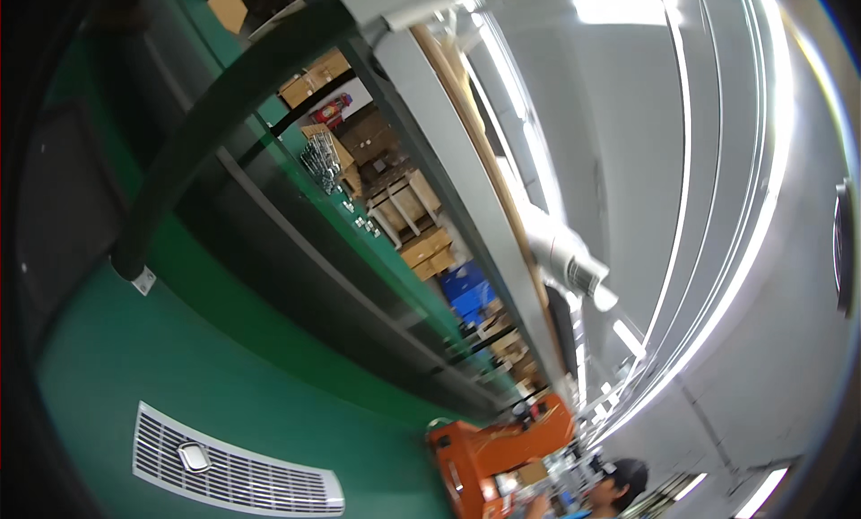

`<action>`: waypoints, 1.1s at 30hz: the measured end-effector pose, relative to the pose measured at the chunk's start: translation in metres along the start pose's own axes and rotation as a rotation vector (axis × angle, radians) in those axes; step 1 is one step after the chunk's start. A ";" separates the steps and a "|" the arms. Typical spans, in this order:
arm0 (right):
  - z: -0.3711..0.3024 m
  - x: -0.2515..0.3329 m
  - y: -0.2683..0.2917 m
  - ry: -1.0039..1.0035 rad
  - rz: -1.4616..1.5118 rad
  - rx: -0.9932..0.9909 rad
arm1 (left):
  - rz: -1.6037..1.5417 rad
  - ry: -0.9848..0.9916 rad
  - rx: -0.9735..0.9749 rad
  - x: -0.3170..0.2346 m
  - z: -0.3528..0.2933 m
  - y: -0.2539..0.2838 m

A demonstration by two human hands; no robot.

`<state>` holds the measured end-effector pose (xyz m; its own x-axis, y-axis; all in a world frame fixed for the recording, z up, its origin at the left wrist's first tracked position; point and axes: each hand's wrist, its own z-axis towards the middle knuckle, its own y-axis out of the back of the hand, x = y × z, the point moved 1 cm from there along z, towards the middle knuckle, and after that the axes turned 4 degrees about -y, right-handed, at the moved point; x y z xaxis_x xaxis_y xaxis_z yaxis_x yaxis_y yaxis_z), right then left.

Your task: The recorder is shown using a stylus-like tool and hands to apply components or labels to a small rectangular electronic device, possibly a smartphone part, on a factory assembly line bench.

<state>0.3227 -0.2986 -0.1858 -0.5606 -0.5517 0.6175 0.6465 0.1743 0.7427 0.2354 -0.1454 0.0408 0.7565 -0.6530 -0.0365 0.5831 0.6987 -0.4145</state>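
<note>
Grille (pixel 242 477), a long pale panel cut with rows of dark slots, lies on the green table (pixel 269 366) at the lower left of the tilted view. On its left part rests a small square piece (pixel 194 457) with rounded corners and a light face. The person's left hand and right hand are both out of view, so I cannot tell whether their fingers are spread, pressed together or pinching something; the grille and the square piece lie near the lower edge.

Left of and above the grille, a thick dark post (pixel 202 124) rises from the table and bends across the upper left, with a small pale plate (pixel 144 280) at its foot. Orange bins (pixel 462 465) stand well to the right of the grille, and a co-worker (pixel 630 479) is just beyond them, near the bottom edge.

Past a dark band edged by a grey rail (pixel 305 241), a second green surface carries a heap of metal rods (pixel 321 160), with small white pieces (pixel 368 225) scattered near it. Cardboard boxes (pixel 429 250) and a blue box (pixel 466 290) are farther along. Overhead run a white duct (pixel 556 245) and bright ceiling lights (pixel 625 8)
</note>
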 end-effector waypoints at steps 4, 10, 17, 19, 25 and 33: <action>0.026 0.006 -0.014 0.067 0.003 -0.100 | 0.016 0.128 -0.076 0.000 -0.009 0.003; 0.060 -0.001 -0.025 0.216 -0.011 -0.220 | -0.006 0.331 -0.167 -0.003 -0.030 0.018; 0.108 -0.035 -0.123 0.549 -0.139 -0.261 | 0.286 0.023 -0.411 0.012 -0.031 -0.005; 0.121 -0.022 -0.106 0.585 -0.108 -0.266 | 0.363 0.105 -0.332 0.001 -0.026 -0.004; 0.109 0.055 0.038 0.456 0.026 -0.367 | 0.815 0.059 -0.025 -0.016 -0.019 0.000; 0.089 0.041 0.059 0.410 -0.150 -0.390 | 1.351 -0.083 0.292 -0.034 -0.013 0.012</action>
<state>0.2924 -0.2382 -0.0936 -0.4651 -0.8311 0.3049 0.7619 -0.2005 0.6159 0.2128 -0.1189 0.0254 0.7879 0.5840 -0.1954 -0.5759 0.8111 0.1024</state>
